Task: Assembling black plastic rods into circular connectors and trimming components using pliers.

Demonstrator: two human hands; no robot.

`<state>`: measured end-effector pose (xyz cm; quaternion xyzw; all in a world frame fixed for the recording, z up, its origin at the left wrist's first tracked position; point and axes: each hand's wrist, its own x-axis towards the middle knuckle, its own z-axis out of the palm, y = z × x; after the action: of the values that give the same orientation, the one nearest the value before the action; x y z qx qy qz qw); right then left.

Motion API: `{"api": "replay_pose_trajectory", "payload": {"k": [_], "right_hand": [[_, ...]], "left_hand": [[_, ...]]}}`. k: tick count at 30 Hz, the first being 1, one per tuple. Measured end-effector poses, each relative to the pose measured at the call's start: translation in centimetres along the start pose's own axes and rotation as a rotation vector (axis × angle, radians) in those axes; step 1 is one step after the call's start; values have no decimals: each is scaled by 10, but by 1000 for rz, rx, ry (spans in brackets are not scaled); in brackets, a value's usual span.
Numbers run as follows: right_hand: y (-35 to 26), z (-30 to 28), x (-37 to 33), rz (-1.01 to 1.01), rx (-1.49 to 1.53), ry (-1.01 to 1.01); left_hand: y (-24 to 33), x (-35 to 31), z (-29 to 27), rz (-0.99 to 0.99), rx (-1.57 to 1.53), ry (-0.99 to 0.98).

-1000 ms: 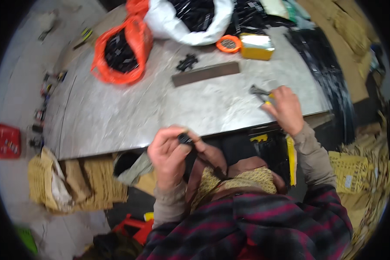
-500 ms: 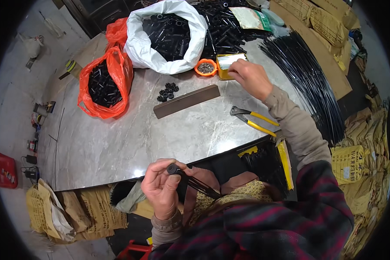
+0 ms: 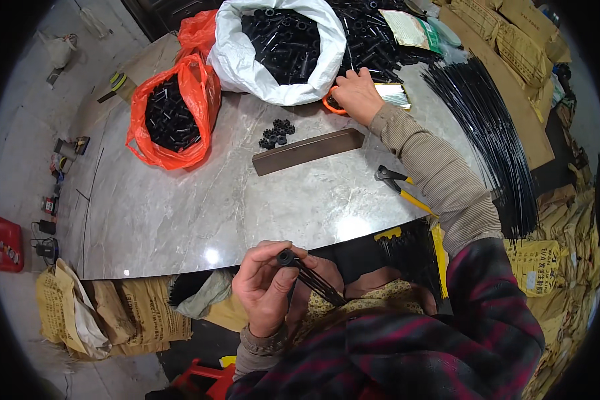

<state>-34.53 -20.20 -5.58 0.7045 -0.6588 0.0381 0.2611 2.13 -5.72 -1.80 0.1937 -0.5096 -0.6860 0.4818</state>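
- Head view, left: your left hand point(image 3: 265, 283) grips a black tube point(image 3: 287, 258) between thumb and fingers, below the table's near edge; thin black rods point(image 3: 321, 287) trail from it towards your lap.
- Head view, right: your right hand point(image 3: 360, 97) reaches over the orange bowl point(image 3: 327, 103), its fingertips partly hidden; whether it holds anything, you cannot tell.
- Head view, table point(image 3: 180, 213): pliers point(image 3: 417, 202) lie beneath your right forearm, near a brown bar point(image 3: 308, 152).
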Motion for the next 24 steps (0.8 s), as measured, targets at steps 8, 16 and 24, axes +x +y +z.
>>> {"api": "replay_pose_trajectory", "payload": {"k": [8,16,24], "right_hand": [[3,-2,-3,36,64,39],[12,-31,-14,170,339,98],[16,-19,-21,208,220,187]], "left_hand": [[1,-1,1,4,40,27],[8,-7,10,-21,1,46],[15,-15,25,-21,-16,47]]}}
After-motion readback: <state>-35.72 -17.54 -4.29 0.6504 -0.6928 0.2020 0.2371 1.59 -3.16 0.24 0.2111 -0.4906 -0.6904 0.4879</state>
